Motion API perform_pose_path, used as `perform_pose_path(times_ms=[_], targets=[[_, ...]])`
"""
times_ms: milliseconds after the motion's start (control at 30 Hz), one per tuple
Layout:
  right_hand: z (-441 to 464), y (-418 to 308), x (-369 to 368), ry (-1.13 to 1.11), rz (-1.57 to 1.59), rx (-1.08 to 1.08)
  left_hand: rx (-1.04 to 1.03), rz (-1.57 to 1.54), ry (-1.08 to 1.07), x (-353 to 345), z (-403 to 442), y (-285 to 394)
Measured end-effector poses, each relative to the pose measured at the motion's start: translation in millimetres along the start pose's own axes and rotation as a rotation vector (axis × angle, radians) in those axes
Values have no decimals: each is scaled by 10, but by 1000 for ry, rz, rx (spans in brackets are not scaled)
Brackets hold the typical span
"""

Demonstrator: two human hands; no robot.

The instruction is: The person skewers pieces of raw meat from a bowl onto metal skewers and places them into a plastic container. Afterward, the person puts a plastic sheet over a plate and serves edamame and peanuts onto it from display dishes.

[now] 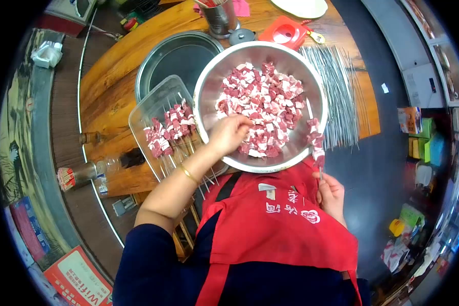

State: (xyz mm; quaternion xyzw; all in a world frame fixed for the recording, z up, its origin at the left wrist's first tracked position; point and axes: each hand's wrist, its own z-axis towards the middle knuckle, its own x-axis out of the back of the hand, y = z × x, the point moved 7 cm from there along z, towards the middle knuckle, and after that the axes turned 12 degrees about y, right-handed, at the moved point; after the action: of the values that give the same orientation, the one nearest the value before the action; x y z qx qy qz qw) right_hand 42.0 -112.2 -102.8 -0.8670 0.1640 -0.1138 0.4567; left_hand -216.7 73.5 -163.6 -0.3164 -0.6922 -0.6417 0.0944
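A large steel bowl [203,76] holds a heap of cubed red and white meat [262,102]. Inside it, my left hand [230,133] is at the near left edge of the heap, fingertips pinched together against the meat; what they hold is hidden. My right hand [331,196], beside the bowl's lower right rim, grips the bottom of a metal skewer [309,108]. Several meat pieces [315,137] are threaded on its middle, and its bare tip points up over the bowl. Left of the bowl, a clear plastic tray [137,120] contains loaded meat skewers [171,125].
Bare metal skewers [331,97] lie in a pile right of the bowl. A dark round pan [176,58] sits behind the tray. Farther back are a metal canister [222,20], a small grey lid [241,36], a red plastic item [283,33] and a pale plate [302,7].
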Motion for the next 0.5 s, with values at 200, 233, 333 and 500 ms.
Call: perform_pose_path(times_ms=[200,233,333,500], targets=[[-42,-44,-113,-26,12,22,-139,606,-48,-45,254,117],[-74,-54,-158,-39,-16,23,-132,613,-39,-57,259,106],[-57,15,-194,-13,-9,87,-108,577,-72,-91,271,62],[-80,14,-208,-57,52,7,121,283,-90,-16,199,9]])
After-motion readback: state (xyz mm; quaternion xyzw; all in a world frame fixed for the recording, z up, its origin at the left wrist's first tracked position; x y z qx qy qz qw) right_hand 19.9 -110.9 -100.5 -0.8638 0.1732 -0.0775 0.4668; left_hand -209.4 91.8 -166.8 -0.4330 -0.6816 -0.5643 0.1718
